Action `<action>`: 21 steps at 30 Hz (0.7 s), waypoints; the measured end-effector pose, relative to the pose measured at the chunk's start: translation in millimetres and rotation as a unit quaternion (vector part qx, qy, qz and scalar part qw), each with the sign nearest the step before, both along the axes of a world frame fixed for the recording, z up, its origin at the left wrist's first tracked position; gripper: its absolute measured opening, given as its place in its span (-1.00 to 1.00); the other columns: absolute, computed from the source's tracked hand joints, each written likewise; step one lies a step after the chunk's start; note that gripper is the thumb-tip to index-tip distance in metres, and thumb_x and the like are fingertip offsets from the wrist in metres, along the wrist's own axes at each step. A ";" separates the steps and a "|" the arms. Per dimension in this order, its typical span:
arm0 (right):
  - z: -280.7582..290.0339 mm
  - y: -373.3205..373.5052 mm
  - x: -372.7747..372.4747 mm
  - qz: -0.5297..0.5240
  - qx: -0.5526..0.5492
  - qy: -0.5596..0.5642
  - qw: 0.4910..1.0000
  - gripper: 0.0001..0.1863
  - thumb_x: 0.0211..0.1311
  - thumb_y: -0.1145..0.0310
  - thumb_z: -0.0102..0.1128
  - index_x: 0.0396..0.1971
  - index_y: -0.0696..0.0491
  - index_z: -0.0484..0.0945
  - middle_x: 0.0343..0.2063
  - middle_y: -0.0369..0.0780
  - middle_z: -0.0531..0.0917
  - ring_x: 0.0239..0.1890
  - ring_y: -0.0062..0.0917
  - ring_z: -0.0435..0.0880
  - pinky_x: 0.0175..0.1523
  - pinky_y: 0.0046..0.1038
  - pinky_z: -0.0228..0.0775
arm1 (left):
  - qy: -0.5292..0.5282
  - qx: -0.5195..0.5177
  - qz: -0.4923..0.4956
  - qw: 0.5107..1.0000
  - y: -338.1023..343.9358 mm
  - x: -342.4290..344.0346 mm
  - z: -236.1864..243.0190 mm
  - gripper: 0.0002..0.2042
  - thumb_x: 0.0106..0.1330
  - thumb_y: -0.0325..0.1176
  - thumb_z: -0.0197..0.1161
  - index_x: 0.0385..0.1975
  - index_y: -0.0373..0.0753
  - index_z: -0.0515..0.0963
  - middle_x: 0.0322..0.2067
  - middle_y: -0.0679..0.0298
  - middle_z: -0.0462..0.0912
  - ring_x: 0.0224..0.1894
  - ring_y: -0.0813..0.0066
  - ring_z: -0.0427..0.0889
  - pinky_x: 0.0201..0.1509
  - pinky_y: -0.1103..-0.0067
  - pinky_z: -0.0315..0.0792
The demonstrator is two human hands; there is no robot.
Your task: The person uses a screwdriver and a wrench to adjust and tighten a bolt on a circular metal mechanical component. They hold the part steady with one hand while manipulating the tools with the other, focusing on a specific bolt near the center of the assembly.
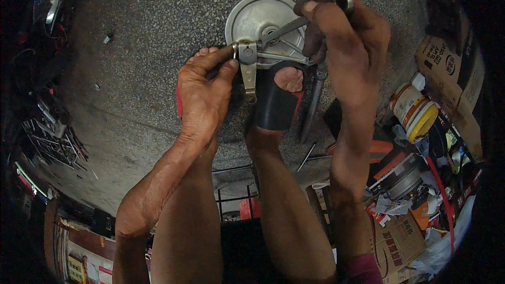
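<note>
Bare forearms and legs, grimy left hand, right hand, black sandal (toes showing), maroon sleeve

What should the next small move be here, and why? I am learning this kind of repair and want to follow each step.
Probably a short turn of the wrench by the right hand. Its far end sits at the middle of the round metal plate, the left hand already steadies the small lever arm at the rim, and both feet pin the plate to the floor.

We see a speckled concrete floor carrying a round metal brake drum plate, a small bolt, cardboard boxes and a yellow-lidded tub.
</note>
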State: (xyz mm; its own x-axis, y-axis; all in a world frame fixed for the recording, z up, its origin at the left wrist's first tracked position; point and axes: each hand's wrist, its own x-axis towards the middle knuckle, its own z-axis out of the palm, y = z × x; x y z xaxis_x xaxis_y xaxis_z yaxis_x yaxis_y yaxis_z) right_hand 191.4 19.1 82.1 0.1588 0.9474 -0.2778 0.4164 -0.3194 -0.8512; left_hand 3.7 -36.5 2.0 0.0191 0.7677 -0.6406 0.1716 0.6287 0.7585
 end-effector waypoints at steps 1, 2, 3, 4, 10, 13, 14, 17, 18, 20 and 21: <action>2.1 3.4 0.1 -0.002 -0.022 0.010 1.000 -0.79 0.21 0.34 0.17 -0.35 0.18 0.66 -0.68 -0.30 0.57 -0.65 -0.71 0.49 -0.51 -0.60 0.26 | -0.004 -0.005 0.001 1.000 -0.6 -0.2 -1.0 -0.79 0.26 -0.62 0.25 -0.12 -0.41 0.65 -0.20 0.30 0.66 -0.16 0.50 0.63 -0.04 0.55 0.53; 3.1 5.1 -0.1 -0.004 -0.044 0.019 0.999 -0.79 0.21 0.34 0.17 -0.36 0.18 0.66 -0.69 -0.31 0.57 -0.65 -0.71 0.49 -0.51 -0.60 0.26 | -0.001 -0.004 -0.003 1.000 -0.6 -0.2 -1.7 -0.79 0.26 -0.62 0.25 -0.12 -0.41 0.65 -0.20 0.30 0.66 -0.16 0.51 0.63 -0.05 0.55 0.53; 2.6 3.0 -1.0 -0.019 -0.037 0.042 0.998 -0.79 0.22 0.34 0.18 -0.36 0.19 0.65 -0.68 -0.31 0.57 -0.65 -0.71 0.49 -0.51 -0.61 0.25 | 0.002 -0.003 -0.007 1.000 -0.6 -0.2 -2.6 -0.79 0.26 -0.62 0.25 -0.12 -0.41 0.65 -0.20 0.30 0.66 -0.16 0.51 0.64 -0.05 0.56 0.53; 2.1 -0.9 -3.0 -0.033 -0.029 0.067 0.997 -0.79 0.22 0.34 0.18 -0.36 0.20 0.65 -0.68 -0.31 0.57 -0.65 -0.71 0.49 -0.52 -0.61 0.24 | 0.013 0.005 -0.017 1.000 0.6 -0.5 -2.7 -0.80 0.26 -0.62 0.25 -0.13 -0.40 0.65 -0.21 0.30 0.66 -0.17 0.51 0.64 -0.05 0.56 0.53; -8.3 -55.2 -23.3 -0.098 0.050 0.012 0.994 -0.81 0.24 0.33 0.23 -0.32 0.17 0.62 -0.69 -0.21 0.55 -0.68 -0.52 0.55 -0.54 -0.48 0.38 | -0.035 -0.002 0.050 0.998 1.3 2.9 3.7 -0.82 0.21 -0.60 0.26 -0.20 -0.46 0.66 -0.36 0.21 0.62 -0.19 0.43 0.60 -0.02 0.52 0.44; -14.7 -104.0 -28.9 0.041 0.138 -0.126 0.981 -0.78 0.12 0.39 0.27 -0.23 0.14 0.65 -0.49 -0.14 0.67 -0.53 -0.37 0.64 -0.38 -0.37 0.52 | -0.032 0.009 0.040 0.999 2.4 2.0 4.1 -0.83 0.22 -0.58 0.24 -0.23 -0.50 0.66 -0.43 0.19 0.59 -0.28 0.45 0.60 -0.15 0.54 0.46; -12.3 -114.6 -31.2 0.127 0.142 -0.166 0.967 -0.75 0.07 0.46 0.28 -0.20 0.15 0.64 -0.44 -0.14 0.69 -0.48 -0.38 0.68 -0.34 -0.39 0.54 | -0.033 -0.011 0.041 0.999 4.9 2.8 7.2 -0.83 0.24 -0.57 0.24 -0.22 -0.50 0.66 -0.43 0.21 0.58 -0.34 0.47 0.61 -0.23 0.57 0.48; -25.2 -146.3 -29.5 0.239 0.142 -0.214 0.937 -0.66 -0.04 0.52 0.32 -0.16 0.16 0.63 -0.37 -0.15 0.72 -0.40 -0.38 0.71 -0.29 -0.39 0.56 | -0.052 -0.113 0.071 0.990 14.8 11.9 26.4 -0.83 0.30 -0.54 0.22 -0.21 -0.49 0.66 -0.43 0.27 0.56 -0.52 0.54 0.61 -0.52 0.65 0.50; -30.6 -154.0 -28.0 0.253 0.142 -0.214 0.933 -0.64 -0.07 0.52 0.33 -0.16 0.16 0.64 -0.36 -0.15 0.72 -0.39 -0.37 0.71 -0.28 -0.37 0.57 | -0.053 -0.104 0.074 0.990 14.3 13.0 26.6 -0.82 0.31 -0.53 0.21 -0.19 -0.49 0.65 -0.43 0.28 0.55 -0.57 0.56 0.60 -0.59 0.67 0.47; -29.3 -147.4 -24.8 0.165 0.187 -0.207 0.946 -0.74 0.06 0.52 0.27 -0.19 0.20 0.62 -0.46 -0.15 0.71 -0.45 -0.39 0.69 -0.31 -0.40 0.54 | -0.052 -0.088 0.084 0.991 12.2 12.5 25.5 -0.81 0.34 -0.51 0.19 -0.17 -0.49 0.64 -0.42 0.30 0.54 -0.66 0.60 0.57 -0.74 0.71 0.42; -20.1 -142.0 -19.7 0.132 0.165 -0.191 0.959 -0.77 0.10 0.52 0.25 -0.20 0.21 0.62 -0.49 -0.15 0.70 -0.47 -0.40 0.69 -0.31 -0.42 0.53 | -0.048 -0.105 0.094 0.989 12.6 12.2 27.4 -0.81 0.34 -0.51 0.19 -0.16 -0.49 0.64 -0.42 0.30 0.54 -0.64 0.59 0.59 -0.72 0.70 0.43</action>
